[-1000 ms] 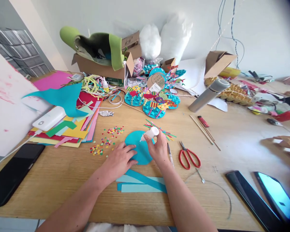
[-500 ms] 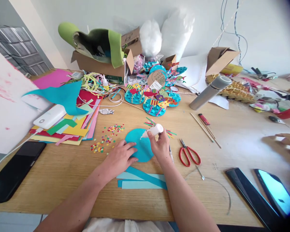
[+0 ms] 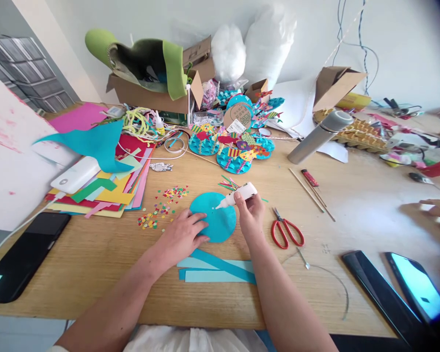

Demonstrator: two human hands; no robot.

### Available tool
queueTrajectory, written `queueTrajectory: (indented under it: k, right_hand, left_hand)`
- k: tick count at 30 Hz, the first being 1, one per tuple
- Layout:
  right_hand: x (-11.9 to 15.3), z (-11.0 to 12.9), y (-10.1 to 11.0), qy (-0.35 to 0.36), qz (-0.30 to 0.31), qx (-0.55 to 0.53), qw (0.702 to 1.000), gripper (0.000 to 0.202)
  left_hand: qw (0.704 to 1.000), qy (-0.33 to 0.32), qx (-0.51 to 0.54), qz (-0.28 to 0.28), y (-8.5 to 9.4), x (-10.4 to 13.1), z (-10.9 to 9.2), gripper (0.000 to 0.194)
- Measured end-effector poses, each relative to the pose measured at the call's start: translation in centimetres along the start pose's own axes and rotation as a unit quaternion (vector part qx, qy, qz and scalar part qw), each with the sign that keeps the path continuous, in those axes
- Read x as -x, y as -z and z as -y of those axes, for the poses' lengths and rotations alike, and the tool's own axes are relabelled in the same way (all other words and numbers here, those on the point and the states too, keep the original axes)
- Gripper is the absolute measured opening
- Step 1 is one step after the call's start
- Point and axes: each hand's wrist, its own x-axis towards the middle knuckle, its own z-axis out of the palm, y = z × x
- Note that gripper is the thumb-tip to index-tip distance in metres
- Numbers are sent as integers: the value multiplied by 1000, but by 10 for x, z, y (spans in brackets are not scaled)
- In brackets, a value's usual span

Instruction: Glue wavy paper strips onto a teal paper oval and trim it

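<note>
A blue paper circle (image 3: 220,228) lies flat on the table with small white dots of glue near its middle. My left hand (image 3: 184,233) rests on its left edge, fingers spread and flat. In my right hand (image 3: 252,216) is a white glue bottle (image 3: 241,193), tilted so that its nozzle points down-left at the circle, close to the dots. Light and dark blue paper strips (image 3: 220,276) lie just below the circle. Colourful confetti bits (image 3: 150,221) are scattered to its left, and thin coloured strips (image 3: 227,183) lie behind the bottle.
Red-handled scissors (image 3: 286,231) lie right of my right hand, with wooden sticks (image 3: 308,190) beyond. A grey flask (image 3: 317,139) and decorated blue paper crafts (image 3: 234,159) stand farther back. Coloured paper (image 3: 106,195) is piled left. Another person's hand (image 3: 438,211) is at the right edge.
My right hand has shifted slightly right and the glue bottle has tipped lower, its nozzle now clearly visible over the circle. My left hand stays in place on the paper.
</note>
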Motion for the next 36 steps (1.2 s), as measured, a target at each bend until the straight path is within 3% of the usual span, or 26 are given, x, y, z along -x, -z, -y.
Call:
queueTrajectory:
  k: [8,13,21,28,36]
  right_hand:
    - [6,5,9,96,148,143,974,20]
    - [7,19,8,146,198,164,955,14]
    - [6,32,5,130,175,171,961,18]
    - [28,21,7,103,83,160,978,16]
    - [34,22,6,134,92,199,966,13]
  left_hand:
    - [1000,-6,1,2,-4,0,0,35]
    - [1000,-4,1,-1,-6,1,0,36]
    - [1000,-19,1,-22,-10,3,3,35]
    - [1000,-14,4,-17,-8,2,1,35]
    - [1000,-2,9,-7,-5,1,-1,34]
